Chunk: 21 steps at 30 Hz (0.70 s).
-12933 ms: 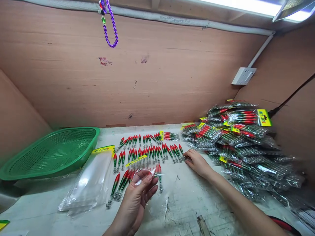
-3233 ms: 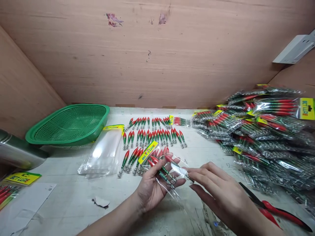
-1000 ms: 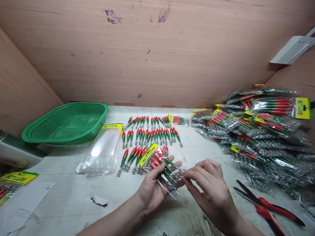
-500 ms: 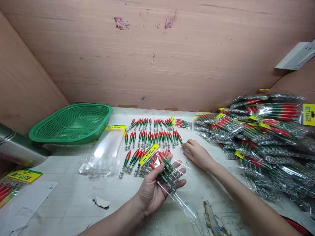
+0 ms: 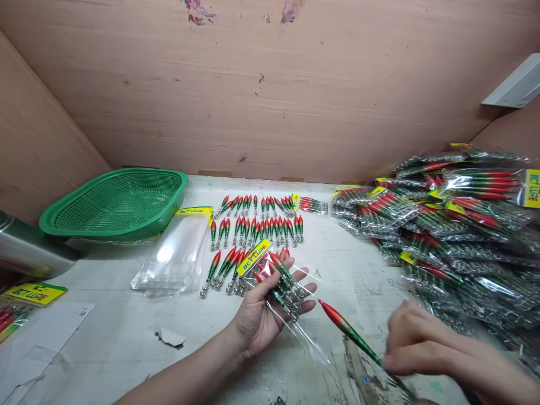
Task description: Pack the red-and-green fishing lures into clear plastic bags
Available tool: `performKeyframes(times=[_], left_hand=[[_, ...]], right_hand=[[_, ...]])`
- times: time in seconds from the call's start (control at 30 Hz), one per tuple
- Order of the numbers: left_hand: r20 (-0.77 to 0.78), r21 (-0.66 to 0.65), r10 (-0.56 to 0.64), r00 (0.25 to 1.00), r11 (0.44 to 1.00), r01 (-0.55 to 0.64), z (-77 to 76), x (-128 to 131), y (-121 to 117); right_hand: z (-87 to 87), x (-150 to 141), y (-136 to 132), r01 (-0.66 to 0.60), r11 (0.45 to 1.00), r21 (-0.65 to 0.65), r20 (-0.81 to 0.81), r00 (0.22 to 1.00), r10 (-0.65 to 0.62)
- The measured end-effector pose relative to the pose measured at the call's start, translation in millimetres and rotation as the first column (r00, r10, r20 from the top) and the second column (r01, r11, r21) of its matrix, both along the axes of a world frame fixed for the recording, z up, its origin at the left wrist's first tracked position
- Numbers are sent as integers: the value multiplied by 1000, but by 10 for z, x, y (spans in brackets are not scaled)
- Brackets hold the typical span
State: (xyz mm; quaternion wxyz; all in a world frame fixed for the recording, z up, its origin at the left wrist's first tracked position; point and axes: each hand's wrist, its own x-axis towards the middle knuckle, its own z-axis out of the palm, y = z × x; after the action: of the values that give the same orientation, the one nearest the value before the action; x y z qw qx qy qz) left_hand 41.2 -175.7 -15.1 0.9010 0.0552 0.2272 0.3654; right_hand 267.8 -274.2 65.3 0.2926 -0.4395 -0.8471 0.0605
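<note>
Two hands, left cradling glossy plastic packet, right pinching slender red-green lure.

A pinkish-tan board wall with fine horizontal grain, small dark specks and reddish-purple smudges stands behind a pale, worn tabletop. Similar panels close in both sides. A white fixture is at upper right; glare shines on glossy surfaces.
</note>
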Motion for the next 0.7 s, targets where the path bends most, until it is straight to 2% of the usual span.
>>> performKeyframes(times=[0.03, 0.1, 0.2, 0.33, 0.57, 0.7], left_hand=[[-10, 2, -3, 1000, 1000, 3, 4, 0, -8], [-35, 6, -12, 999, 1000, 12, 10, 0, -24], [-54, 5, -30, 998, 1000, 31, 6, 4, -48], [-32, 15, -40, 999, 999, 40, -18, 7, -67], [-16, 44, -63, 998, 997, 64, -34, 12, -51], [-10, 46, -67, 998, 997, 67, -46, 14, -51]], right_hand=[[-31, -72, 8, -47, 998, -45, 36, 998, 49], [-120, -205, 54, -23, 999, -30, 67, 997, 25], [-265, -347, 117, 109, 986, 128, 82, 989, -120], [-361, -443, 142, 119, 965, 235, 115, 982, -149], [-370, -496, 176, 59, 986, 156, 59, 996, -69], [-400, -507, 201, 118, 976, 182, -5, 993, -119]])
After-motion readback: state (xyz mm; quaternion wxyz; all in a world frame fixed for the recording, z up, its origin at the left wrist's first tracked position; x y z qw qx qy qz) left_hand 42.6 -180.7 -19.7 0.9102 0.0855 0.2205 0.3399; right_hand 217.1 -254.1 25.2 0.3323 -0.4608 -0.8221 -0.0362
